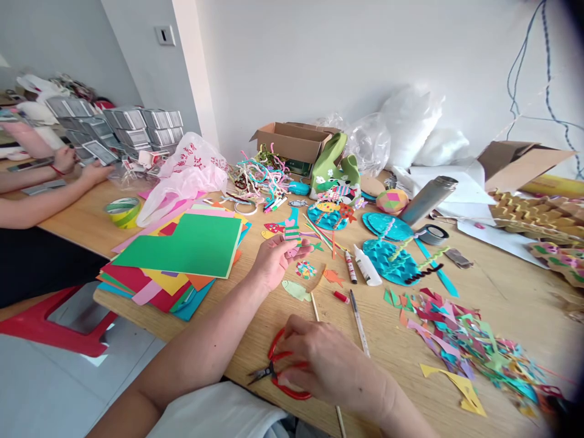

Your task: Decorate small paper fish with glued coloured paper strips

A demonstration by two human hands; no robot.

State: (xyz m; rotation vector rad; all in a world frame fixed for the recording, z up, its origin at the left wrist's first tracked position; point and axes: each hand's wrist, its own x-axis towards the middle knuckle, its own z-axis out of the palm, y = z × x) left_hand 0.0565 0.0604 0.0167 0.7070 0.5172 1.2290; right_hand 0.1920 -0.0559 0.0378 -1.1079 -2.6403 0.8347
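Observation:
My left hand (274, 261) is raised over the middle of the table, its fingers closed on a small pink and green striped paper piece (292, 233). Near the table's front edge, my right hand (310, 359) has its fingers at the handles of red-handled scissors (272, 368), whose dark blades point left. Around my left hand lie paper fish, among them an orange one (333, 277) and a pale green one (295, 290). A wooden stick (314, 307) runs partly beneath my right hand. A pen (359, 322) lies just beyond it.
Coloured paper sheets (182, 249) are stacked at the left. Paper scraps (469, 334) cover the right side. A glue bottle (367, 266), blue paper discs (390, 260) and a metal flask (429, 201) stand or lie beyond. Another person's hands (93, 173) are at far left.

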